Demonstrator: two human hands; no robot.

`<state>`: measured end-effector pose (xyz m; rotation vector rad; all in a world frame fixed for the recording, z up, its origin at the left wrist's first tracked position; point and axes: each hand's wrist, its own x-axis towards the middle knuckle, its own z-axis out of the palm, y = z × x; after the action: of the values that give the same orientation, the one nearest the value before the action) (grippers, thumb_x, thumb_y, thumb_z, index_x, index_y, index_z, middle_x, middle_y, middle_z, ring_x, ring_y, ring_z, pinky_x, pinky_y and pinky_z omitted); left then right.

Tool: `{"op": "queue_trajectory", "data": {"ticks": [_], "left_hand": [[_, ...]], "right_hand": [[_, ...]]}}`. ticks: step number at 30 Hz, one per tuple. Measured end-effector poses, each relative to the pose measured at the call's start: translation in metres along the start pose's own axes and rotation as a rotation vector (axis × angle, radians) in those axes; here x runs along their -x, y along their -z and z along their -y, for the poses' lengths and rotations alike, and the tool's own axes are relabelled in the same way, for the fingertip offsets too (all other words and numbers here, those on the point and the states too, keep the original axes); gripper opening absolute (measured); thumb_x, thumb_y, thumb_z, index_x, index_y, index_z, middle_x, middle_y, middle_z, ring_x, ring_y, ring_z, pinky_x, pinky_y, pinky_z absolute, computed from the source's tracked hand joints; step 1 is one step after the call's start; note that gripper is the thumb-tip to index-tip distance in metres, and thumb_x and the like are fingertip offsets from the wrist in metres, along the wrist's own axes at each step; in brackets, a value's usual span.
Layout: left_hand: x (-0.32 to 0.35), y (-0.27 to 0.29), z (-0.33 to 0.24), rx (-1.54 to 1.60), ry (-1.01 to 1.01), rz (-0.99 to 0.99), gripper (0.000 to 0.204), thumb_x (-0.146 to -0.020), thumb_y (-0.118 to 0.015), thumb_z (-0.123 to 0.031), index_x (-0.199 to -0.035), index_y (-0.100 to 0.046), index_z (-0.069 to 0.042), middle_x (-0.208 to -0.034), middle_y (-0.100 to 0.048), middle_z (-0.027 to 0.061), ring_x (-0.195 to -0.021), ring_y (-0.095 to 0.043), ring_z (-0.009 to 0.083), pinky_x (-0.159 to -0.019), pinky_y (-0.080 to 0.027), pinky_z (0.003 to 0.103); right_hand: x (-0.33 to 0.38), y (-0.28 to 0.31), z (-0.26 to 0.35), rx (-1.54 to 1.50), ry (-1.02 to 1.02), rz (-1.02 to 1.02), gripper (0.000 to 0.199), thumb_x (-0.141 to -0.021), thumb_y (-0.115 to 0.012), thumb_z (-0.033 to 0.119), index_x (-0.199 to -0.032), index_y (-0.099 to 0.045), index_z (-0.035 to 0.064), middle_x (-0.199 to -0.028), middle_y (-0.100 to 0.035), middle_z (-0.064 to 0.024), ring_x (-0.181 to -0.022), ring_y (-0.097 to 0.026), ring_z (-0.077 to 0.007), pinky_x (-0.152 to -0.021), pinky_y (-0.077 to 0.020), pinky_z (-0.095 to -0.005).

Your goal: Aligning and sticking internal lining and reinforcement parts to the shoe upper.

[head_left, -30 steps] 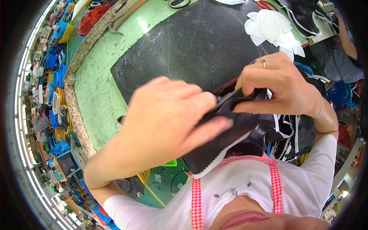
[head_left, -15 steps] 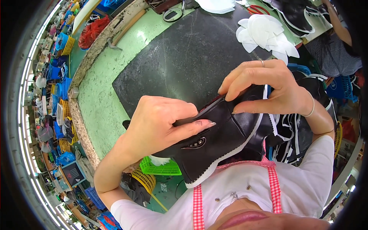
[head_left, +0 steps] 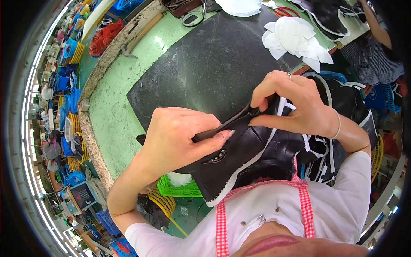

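Between my hands is a black leather shoe upper [head_left: 233,160] with a white jagged lower edge and a small beaded oval ornament [head_left: 217,156]. My left hand [head_left: 182,137] pinches its top edge, thumb on the near face and fingers curled behind. Further along the same edge, my right hand [head_left: 295,100] grips it between thumb and bent fingers. The upper hangs tilted toward my apron [head_left: 307,210], over the near edge of the black mat [head_left: 192,73]. More black uppers with white edging [head_left: 351,103] lie to the right, partly behind my right hand.
White petal-shaped pieces [head_left: 295,36] are piled on the mat's far right, near red-handled pliers [head_left: 286,10]. A hammer [head_left: 143,36] lies along the green table's raised left edge. Below stand a green basket [head_left: 182,187] and a yellow basket [head_left: 164,202]. Another person [head_left: 370,55] sits at the far right.
My right hand has bent its fingers further over the upper's edge and shifted slightly down. The upper's right part has folded and moved a little left. My left hand keeps its hold.
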<state>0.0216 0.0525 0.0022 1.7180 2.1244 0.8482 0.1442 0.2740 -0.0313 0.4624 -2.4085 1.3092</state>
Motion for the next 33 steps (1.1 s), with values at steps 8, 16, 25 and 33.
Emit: {"op": "queue_trajectory", "data": {"ticks": [8,16,25,33], "left_hand": [[0.002,0.002,-0.002,0.026,0.098,0.038,0.013,-0.076,-0.078,-0.012,-0.071,-0.068,-0.003,-0.054,-0.053,0.0068,-0.046,-0.052,0.0203,-0.046,-0.039,0.031],[0.002,-0.004,0.004,0.107,0.035,-0.009,0.015,-0.075,-0.078,-0.009,-0.089,-0.075,-0.004,-0.065,-0.066,0.0081,-0.048,-0.057,0.0165,-0.048,-0.041,0.026],[0.007,0.005,0.008,0.311,0.233,0.098,0.021,-0.079,-0.074,-0.006,-0.1,-0.075,-0.003,-0.061,-0.063,0.0057,-0.048,-0.051,0.0056,-0.046,-0.036,0.022],[0.005,0.007,0.006,0.338,0.252,0.151,0.021,-0.081,-0.072,-0.009,-0.101,-0.074,-0.004,-0.059,-0.062,0.0058,-0.048,-0.051,0.006,-0.046,-0.038,0.023]], "right_hand": [[0.001,-0.003,-0.01,0.121,0.237,-0.029,0.031,-0.066,-0.084,0.005,-0.093,-0.068,0.0052,-0.084,-0.063,-0.0045,-0.069,-0.06,-0.0167,-0.057,-0.0456,-0.0291],[-0.002,-0.005,-0.008,-0.036,0.05,0.211,0.012,-0.081,-0.071,0.006,-0.089,-0.063,0.002,-0.082,-0.056,-0.0074,-0.07,-0.057,-0.0204,-0.06,-0.0451,-0.0308],[-0.002,-0.004,-0.008,-0.176,-0.131,0.116,0.014,-0.08,-0.074,0.005,-0.087,-0.063,0.0027,-0.086,-0.058,-0.0037,-0.074,-0.058,-0.0131,-0.067,-0.0491,-0.027],[-0.005,-0.004,-0.01,-0.23,-0.108,0.121,0.013,-0.08,-0.074,0.003,-0.085,-0.062,0.0024,-0.092,-0.061,-0.0031,-0.07,-0.055,-0.0094,-0.064,-0.0472,-0.024]]}}
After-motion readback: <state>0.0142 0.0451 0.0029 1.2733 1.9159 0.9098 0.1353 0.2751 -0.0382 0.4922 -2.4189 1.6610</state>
